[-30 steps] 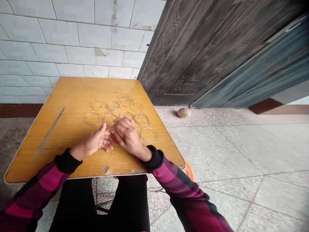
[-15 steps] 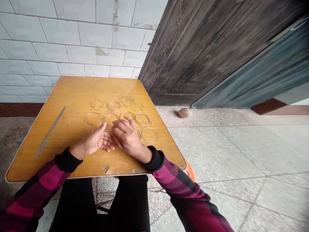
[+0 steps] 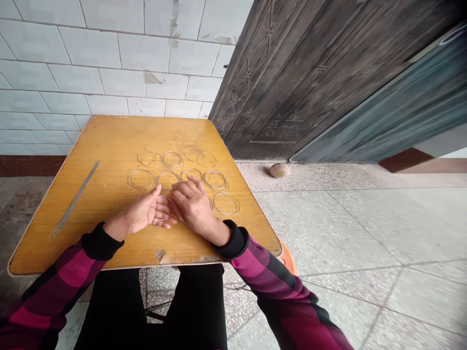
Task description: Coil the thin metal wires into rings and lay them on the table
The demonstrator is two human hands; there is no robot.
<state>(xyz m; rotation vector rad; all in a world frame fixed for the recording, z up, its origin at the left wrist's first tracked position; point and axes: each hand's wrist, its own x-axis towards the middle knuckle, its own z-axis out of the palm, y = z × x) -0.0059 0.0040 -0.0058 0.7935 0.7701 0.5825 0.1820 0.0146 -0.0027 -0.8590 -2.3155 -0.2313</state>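
Observation:
At the near middle of the table (image 3: 127, 248), my left hand (image 3: 144, 212) is turned palm inward, its thumb raised and its fingers bent loosely under a thin wire ring (image 3: 158, 219). My right hand (image 3: 193, 204) meets it from the right, back of the hand up, with fingers curled over the ring's right side. Most of that ring is hidden by the hands. Just beyond lie several coiled wire rings in rows, among them one on the near right (image 3: 226, 214) and one at the left (image 3: 142, 188). My right hand partly covers another coil beside it.
A bundle of straight wires (image 3: 75, 200) lies along the table's left side. White tiled wall (image 3: 109, 53) stands behind the table, and a dark carved wooden door (image 3: 284, 73) is at the right. An orange stool (image 3: 288, 257) shows under the right corner. A roundish object (image 3: 280, 170) sits on the floor.
My left hand has shifted very slightly left, and a bit more of the wire ring shows across its fingers. My right hand has barely moved. The coils and straight wires lie unchanged.

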